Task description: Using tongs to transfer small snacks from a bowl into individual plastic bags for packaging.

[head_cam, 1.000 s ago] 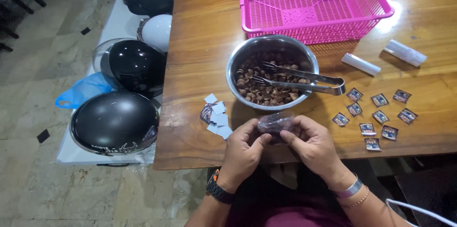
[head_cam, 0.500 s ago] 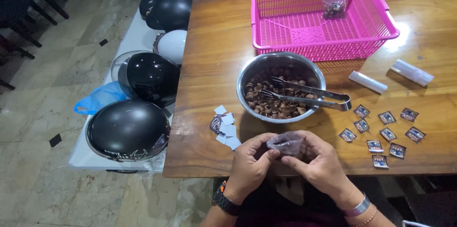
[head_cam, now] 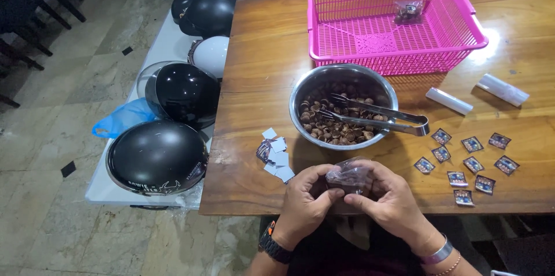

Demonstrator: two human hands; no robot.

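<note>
at the near edge of the brown wooden counter (head_cam: 254, 50), both hands meet over a small clear plastic bag of dark brown pieces (head_cam: 348, 176). the left hand (head_cam: 304, 205) and the right hand (head_cam: 393, 201) each pinch the bag's top between thumb and fingers, holding it just above the counter edge.

just left of the hands lies a loose heap of small square paper labels, white-backed with dark printed faces (head_cam: 274, 154). to the right, eight more small dark square labels with pale borders (head_cam: 469, 164) lie face up, spread apart in rough rows. farther right and back, two rolled clear plastic sleeves (head_cam: 449, 101) lie well apart from each other, near the basket.

behind the hands stands a round stainless steel bowl (head_cam: 305, 85) partly filled with brown nut-like pieces, and a pair of metal tongs (head_cam: 381, 120) rests across it, the handle end jutting over the right rim. beyond the bowl sits a pink plastic mesh basket (head_cam: 370, 44), holding one small filled clear bag (head_cam: 408, 11) at its far side.

left of the counter, a low white table (head_cam: 167, 39) carries black and white helmets (head_cam: 157, 157) and a blue plastic bag (head_cam: 121, 120).
</note>
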